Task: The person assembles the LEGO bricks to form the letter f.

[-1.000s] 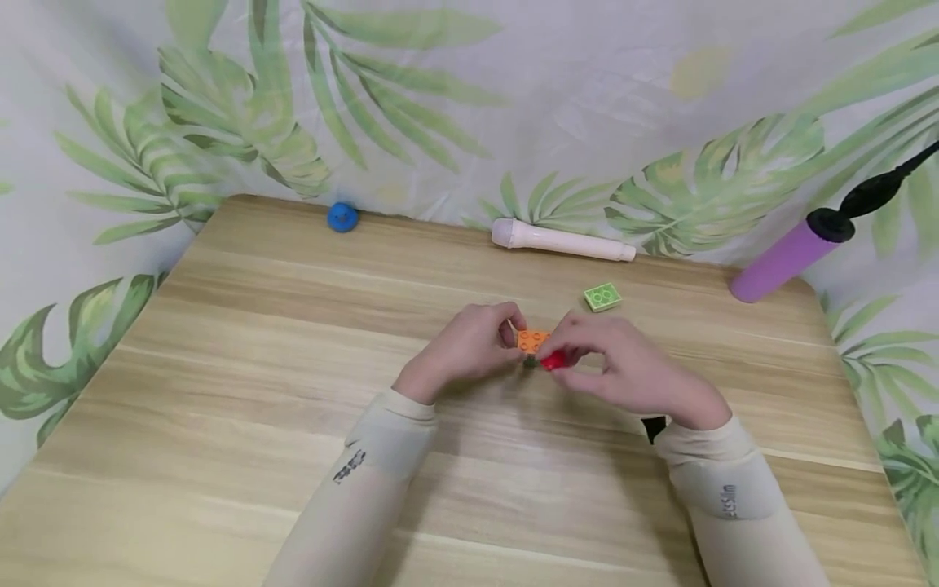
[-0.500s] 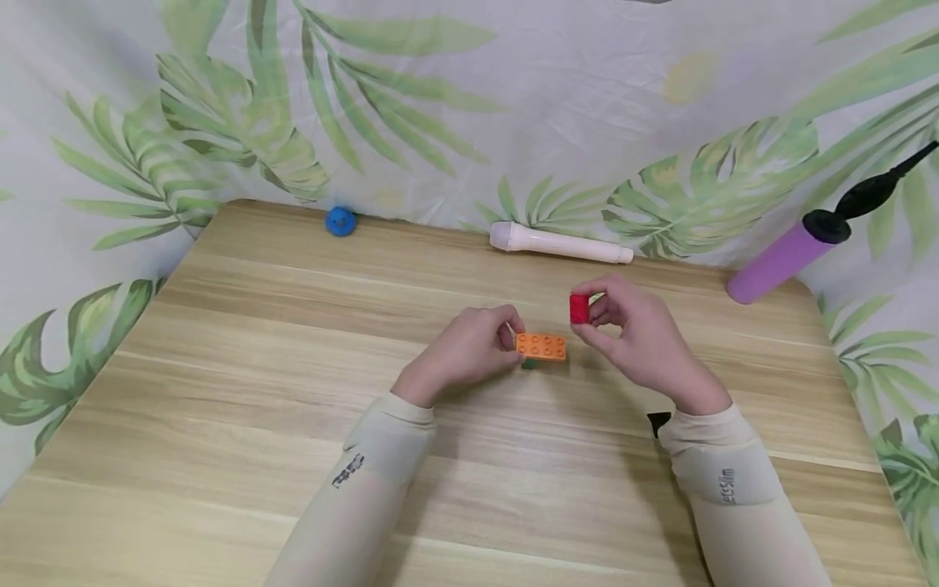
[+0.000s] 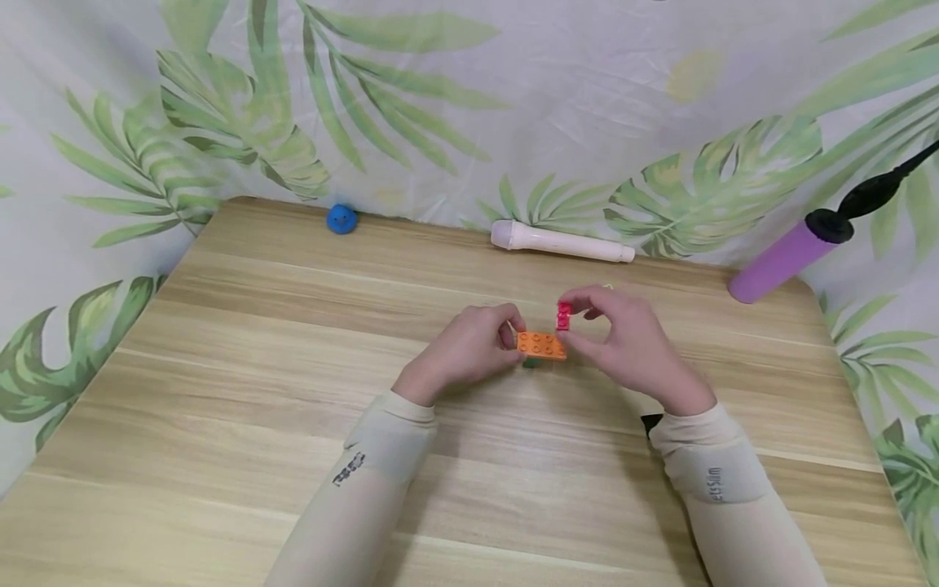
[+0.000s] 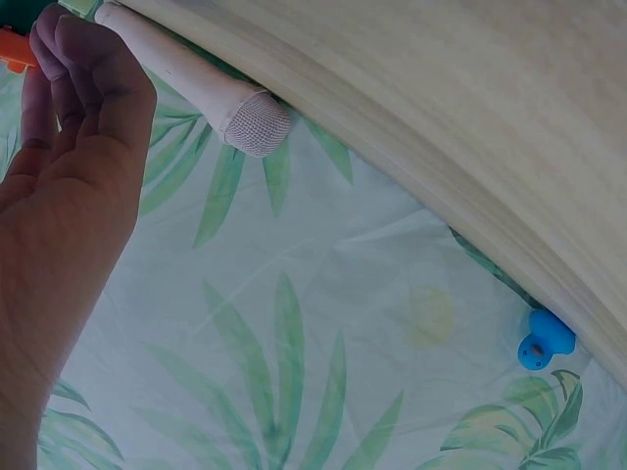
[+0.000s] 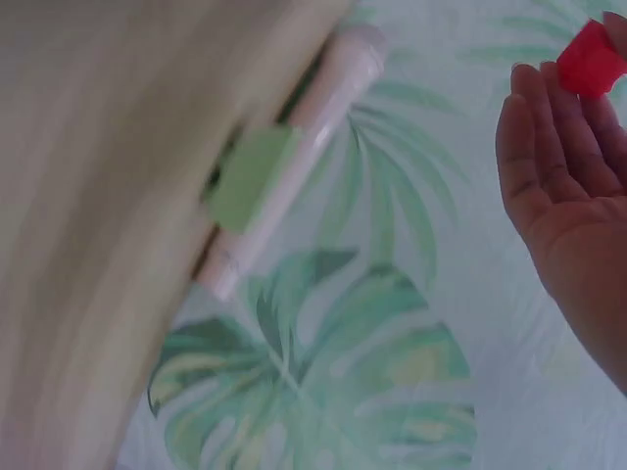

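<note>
The left hand (image 3: pixel 477 346) pinches the left end of an orange studded brick (image 3: pixel 541 346); a green piece (image 3: pixel 530 363) shows beneath that end. Just above the orange brick's right end, the right hand (image 3: pixel 627 334) pinches a small red brick (image 3: pixel 563 316) between thumb and fingers, its studs facing the left. In the left wrist view the orange brick (image 4: pixel 16 49) and part of the green piece show at the fingertips of the left hand (image 4: pixel 78 147). The right wrist view has the red brick (image 5: pixel 591 61) at the fingertips of the right hand (image 5: pixel 578 186).
A light green brick (image 5: pixel 257 178) lies behind the right hand, mostly hidden in the head view. Along the table's back edge are a blue toy (image 3: pixel 341 219), a pink microphone (image 3: pixel 561 242) and a purple pump (image 3: pixel 783 259). A black object (image 3: pixel 650 422) shows beside the right sleeve.
The right hand moved the red brick up and away from the orange brick, then back down-left toward it, turning it so its studs show. The left hand has stayed in place.
</note>
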Available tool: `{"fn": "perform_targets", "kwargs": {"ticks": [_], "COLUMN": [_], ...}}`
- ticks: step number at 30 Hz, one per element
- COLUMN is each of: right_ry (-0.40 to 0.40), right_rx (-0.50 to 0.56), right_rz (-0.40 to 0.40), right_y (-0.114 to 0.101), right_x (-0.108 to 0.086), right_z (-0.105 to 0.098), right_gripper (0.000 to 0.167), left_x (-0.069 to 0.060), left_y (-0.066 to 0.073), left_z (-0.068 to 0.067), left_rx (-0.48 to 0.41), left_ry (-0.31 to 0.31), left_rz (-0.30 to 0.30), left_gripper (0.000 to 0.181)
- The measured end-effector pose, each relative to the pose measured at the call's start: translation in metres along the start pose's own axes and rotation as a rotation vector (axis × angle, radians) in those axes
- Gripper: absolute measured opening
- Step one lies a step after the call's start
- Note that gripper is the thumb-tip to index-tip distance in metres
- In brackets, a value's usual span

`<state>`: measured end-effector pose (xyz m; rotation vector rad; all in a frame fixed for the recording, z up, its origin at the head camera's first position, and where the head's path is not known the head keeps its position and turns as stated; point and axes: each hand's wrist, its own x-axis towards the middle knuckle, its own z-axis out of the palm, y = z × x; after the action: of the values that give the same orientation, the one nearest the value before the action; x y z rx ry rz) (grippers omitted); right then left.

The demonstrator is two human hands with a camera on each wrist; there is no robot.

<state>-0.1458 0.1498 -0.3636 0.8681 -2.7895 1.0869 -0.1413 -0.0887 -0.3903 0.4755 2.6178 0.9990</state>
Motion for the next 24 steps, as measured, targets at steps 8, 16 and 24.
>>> {"fn": "perform_targets", "kwargs": {"ticks": [8,16,24], "right_ry": [-0.129,-0.158,-0.159], "right_rx": [-0.032,-0.033,-0.041], "right_rz": [0.014,0.021,0.021], "right_y": [-0.002,0.0,-0.003], "right_x": [0.003,0.004,0.003], "right_z": [0.02,0.023,0.025], "right_gripper": [0.033,0.032,0.031], "left_x": [-0.001,0.002,0.001], "left_y": [-0.001,0.001,-0.001], "left_z": [0.0,-0.001,0.001], "left_rx": [0.009,0.005,0.007], "left_ry": [0.001,-0.005,-0.008], "left_rz": [0.023,0.032,0.028], "left_gripper": [0.027,0.027,0.026]}}
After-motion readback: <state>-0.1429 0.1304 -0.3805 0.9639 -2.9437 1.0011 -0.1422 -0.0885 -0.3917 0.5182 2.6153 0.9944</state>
